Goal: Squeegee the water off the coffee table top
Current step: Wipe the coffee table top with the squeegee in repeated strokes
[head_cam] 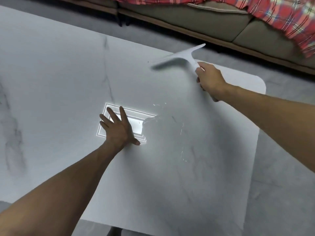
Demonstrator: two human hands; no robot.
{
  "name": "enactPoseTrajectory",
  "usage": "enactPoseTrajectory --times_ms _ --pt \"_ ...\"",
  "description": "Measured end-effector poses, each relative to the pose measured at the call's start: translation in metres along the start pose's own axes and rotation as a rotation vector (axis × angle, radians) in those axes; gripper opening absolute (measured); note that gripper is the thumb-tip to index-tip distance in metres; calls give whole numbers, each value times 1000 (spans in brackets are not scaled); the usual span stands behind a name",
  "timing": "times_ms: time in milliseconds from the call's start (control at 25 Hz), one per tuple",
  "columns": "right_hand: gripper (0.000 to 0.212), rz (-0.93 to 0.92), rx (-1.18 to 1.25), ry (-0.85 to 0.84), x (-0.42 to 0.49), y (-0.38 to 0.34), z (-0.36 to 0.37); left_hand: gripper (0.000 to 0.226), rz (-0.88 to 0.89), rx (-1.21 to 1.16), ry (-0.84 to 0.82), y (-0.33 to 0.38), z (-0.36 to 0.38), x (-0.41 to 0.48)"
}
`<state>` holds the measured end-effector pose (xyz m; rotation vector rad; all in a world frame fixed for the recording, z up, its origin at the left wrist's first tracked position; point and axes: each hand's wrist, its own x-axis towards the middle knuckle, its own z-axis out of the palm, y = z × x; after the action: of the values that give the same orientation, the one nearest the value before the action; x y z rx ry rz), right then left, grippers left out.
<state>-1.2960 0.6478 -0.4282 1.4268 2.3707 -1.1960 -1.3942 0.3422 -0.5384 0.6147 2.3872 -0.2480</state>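
The right hand [208, 79] grips the handle of the white squeegee [179, 57], its fingers curled around it; the blurred blade is over the far part of the coffee table top [59, 74]. The left hand [117, 128] rests flat on the table, fingers straight and spread. Water [170, 126] lies beside this hand.

Wide bare table [51, 82] lies open to my left and along the near edge. My left grip [119, 128] lies flat mid-table just beside the water [153, 120], barring a sweep there. Beyond the far edge the sofa [204, 19] stands near, behind the squeegee [179, 57] in my right grip [209, 79].
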Motion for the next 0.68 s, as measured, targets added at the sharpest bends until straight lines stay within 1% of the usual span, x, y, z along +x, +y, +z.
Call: enactPoseTrajectory --times_ms 120,160,240,320,440,560,680 --pt "47 128 110 27 36 -39 37 168 15 30 1 -1 -2 0" --pt "51 125 98 21 36 -45 46 167 25 34 7 0 -3 0" --pt "54 47 -47 24 21 -42 59 166 42 47 13 0 -5 -2" --pt "50 -57 -216 25 -8 -18 59 165 51 43 10 1 -8 -4" --pt "47 -131 -299 -42 -62 44 43 163 63 41 5 3 -11 -7" --pt "47 -87 -387 -133 -116 102 11 162 60 45 10 4 -15 -11" --pt "46 -25 -494 -185 -155 133 -25 161 59 45 5 6 -19 -14"
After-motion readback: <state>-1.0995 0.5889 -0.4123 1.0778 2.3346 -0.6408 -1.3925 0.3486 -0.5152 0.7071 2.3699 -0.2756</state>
